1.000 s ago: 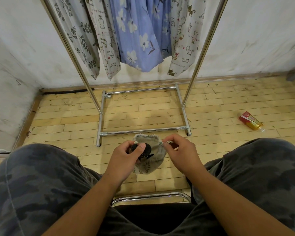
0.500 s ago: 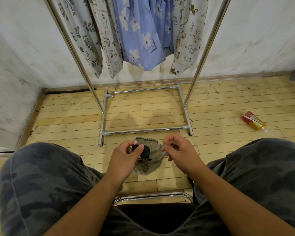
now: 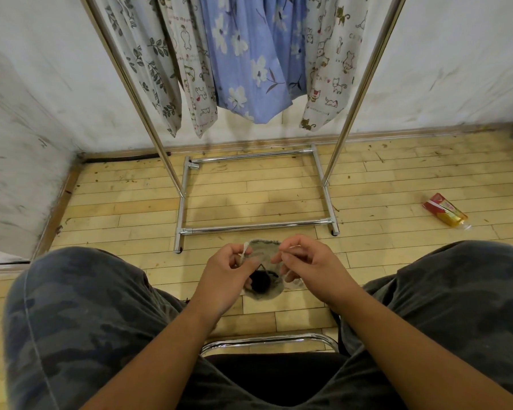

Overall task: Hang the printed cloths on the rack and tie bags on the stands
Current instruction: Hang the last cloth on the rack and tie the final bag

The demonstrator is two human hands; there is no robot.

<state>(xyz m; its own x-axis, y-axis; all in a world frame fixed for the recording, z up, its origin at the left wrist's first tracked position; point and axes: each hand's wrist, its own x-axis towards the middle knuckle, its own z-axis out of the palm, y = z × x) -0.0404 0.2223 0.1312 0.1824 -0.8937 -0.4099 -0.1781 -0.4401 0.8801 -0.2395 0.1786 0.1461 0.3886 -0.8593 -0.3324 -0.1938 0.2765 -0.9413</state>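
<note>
I sit facing a chrome clothes rack (image 3: 258, 224). Several printed cloths hang on it: a grey leaf-print one (image 3: 148, 63), a cat-print one (image 3: 194, 84), a blue floral one (image 3: 249, 54) and another cat-print one (image 3: 329, 60). Between my knees I hold a small grey drawstring bag (image 3: 264, 255) with a black round piece (image 3: 261, 281) against it. My left hand (image 3: 228, 270) pinches a white cord end at the bag's left side. My right hand (image 3: 305, 264) pinches the cord at the right side. The two hands are a little apart.
A red and yellow packet (image 3: 444, 213) lies on the wooden floor to the right. White walls meet in a corner at the left. The chrome front bar of my chair (image 3: 267, 341) shows below my hands, with my knees at both sides.
My left thumb has come off the black piece and now pinches a cord end. Both hands have shifted slightly and the bag hangs lower between them.
</note>
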